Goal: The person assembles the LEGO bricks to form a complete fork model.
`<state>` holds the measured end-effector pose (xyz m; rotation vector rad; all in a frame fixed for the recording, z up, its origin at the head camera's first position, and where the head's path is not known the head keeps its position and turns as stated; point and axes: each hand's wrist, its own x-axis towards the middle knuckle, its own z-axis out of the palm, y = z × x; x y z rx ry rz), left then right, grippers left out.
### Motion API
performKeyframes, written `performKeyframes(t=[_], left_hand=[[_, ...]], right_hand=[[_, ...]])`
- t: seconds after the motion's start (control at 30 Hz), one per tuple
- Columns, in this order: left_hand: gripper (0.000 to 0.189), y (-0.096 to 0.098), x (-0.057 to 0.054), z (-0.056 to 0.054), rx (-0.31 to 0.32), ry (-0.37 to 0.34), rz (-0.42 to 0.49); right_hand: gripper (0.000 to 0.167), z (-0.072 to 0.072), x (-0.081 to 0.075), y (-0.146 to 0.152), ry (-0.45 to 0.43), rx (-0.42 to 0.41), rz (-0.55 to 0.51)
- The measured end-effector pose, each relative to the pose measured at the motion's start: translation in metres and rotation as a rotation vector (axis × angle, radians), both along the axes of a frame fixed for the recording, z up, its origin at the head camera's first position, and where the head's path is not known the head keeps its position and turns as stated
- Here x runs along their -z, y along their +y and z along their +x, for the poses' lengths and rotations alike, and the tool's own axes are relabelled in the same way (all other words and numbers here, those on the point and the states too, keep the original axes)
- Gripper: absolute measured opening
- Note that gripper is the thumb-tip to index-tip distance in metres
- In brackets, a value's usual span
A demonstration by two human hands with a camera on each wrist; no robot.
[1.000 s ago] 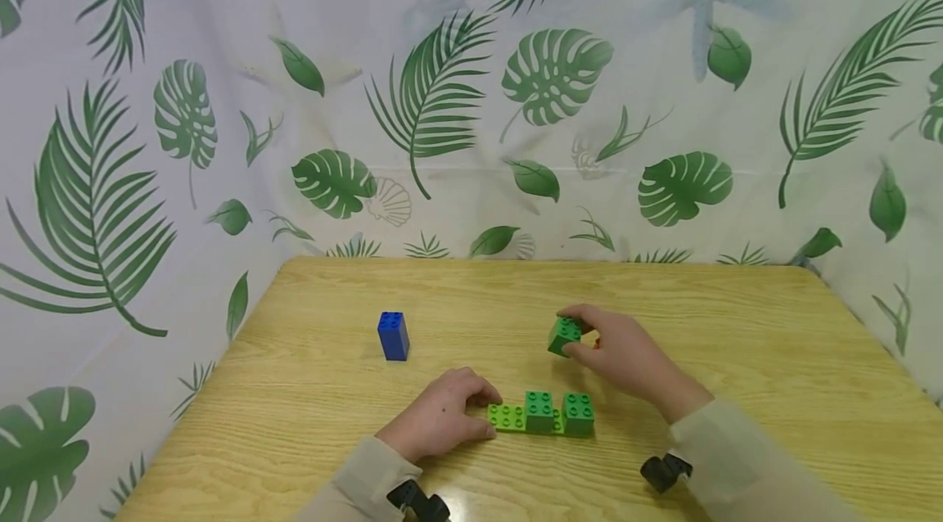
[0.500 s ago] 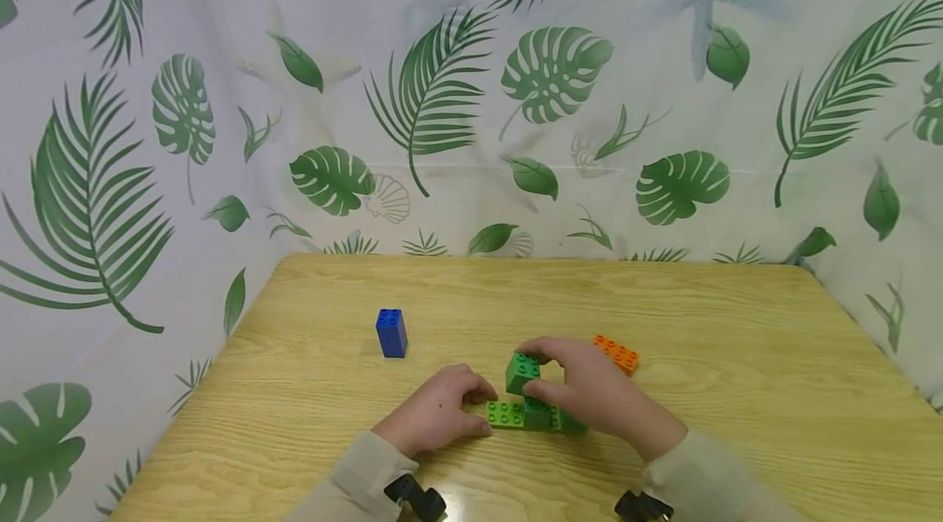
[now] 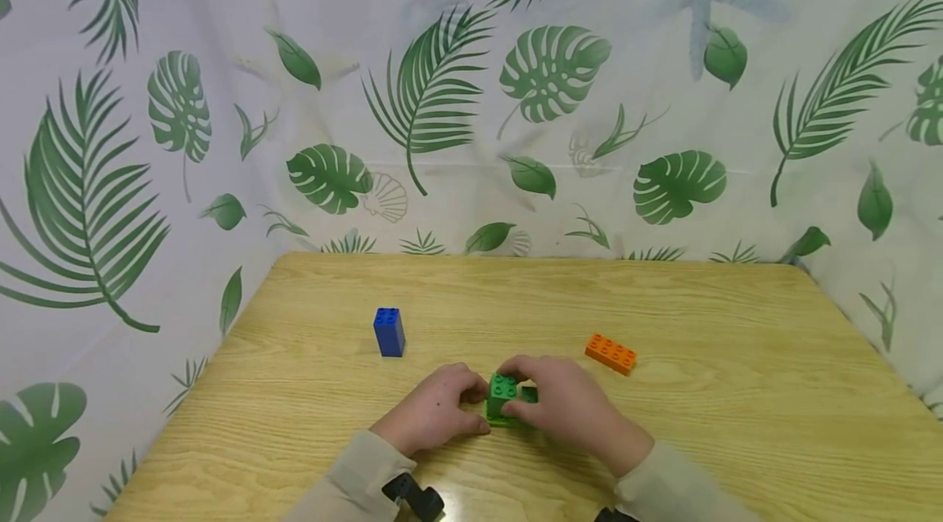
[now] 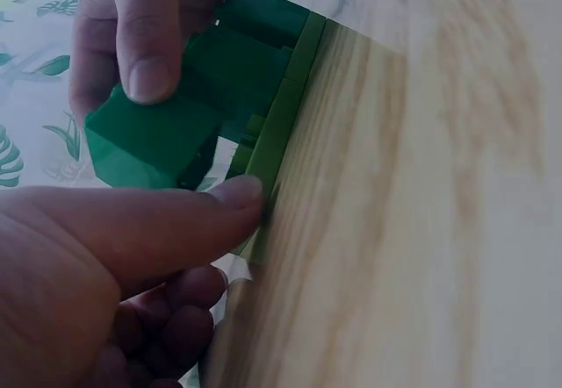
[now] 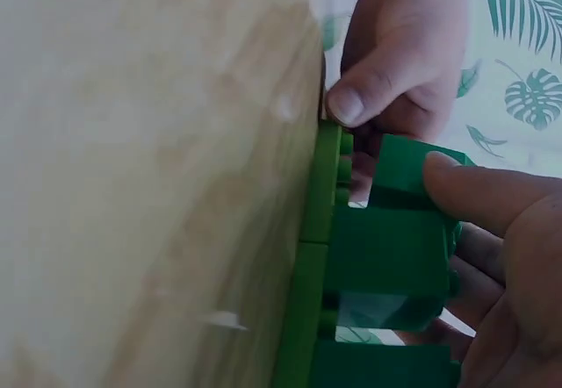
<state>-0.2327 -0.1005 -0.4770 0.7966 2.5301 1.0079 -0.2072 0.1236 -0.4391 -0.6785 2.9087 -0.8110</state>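
My right hand [image 3: 570, 407] pinches a green building block [image 3: 501, 395] between thumb and fingers. The block, tilted in the left wrist view, is close over the studs at the left end of a low lime green brick base [image 5: 320, 190]. A seam in the right wrist view shows that the base is two lime bricks end to end. My left hand [image 3: 435, 411] holds the base's left end, thumb on the near side. Two more green blocks stand on the base: a middle block [image 5: 386, 252] and one at the right end [image 5: 382, 366]. My right hand mostly hides both in the head view.
A tall blue block [image 3: 390, 332] stands upright behind my left hand. Behind my right hand lies a flat orange brick [image 3: 611, 353]. A leaf-print cloth [image 3: 457, 227] hangs along the back edge of the wooden table [image 3: 737, 358].
My right hand has carried the green block leftward and down, from beside the orange brick to just over the base's left end. The orange brick has come into full view. My left hand stays put.
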Motion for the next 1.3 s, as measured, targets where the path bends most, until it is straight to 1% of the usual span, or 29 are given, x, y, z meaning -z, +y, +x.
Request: performKeyframes(t=[0.17, 0.33, 0.7, 0.9, 1.2, 1.3], left_hand=[[0.036, 0.0, 0.0003, -0.0005, 0.0, 0.001, 0.007], [0.035, 0.0004, -0.0002, 0.0, 0.003, 0.009, 0.0], [0.032, 0.0014, -0.0023, 0.0011, -0.001, 0.014, -0.003], [0.03, 0.0025, -0.0003, 0.001, -0.016, 0.025, -0.014], [0.032, 0.0044, 0.0012, 0.0016, -0.049, -0.016, -0.005], [0.032, 0.0063, 0.0003, 0.002, -0.049, -0.012, -0.007]], right_hand=[[0.036, 0.0007, 0.0031, -0.0033, 0.017, 0.003, 0.061], [0.036, 0.0013, 0.0035, -0.0047, 0.037, -0.006, 0.099], [0.032, 0.0012, 0.0022, -0.0083, 0.093, -0.043, 0.135], [0.031, 0.0005, 0.0035, -0.0101, 0.073, -0.044, 0.133], [0.031, -0.0013, 0.0055, -0.0085, 0.044, -0.042, 0.155], [0.032, -0.0012, 0.005, -0.0066, 0.04, -0.039, 0.158]])
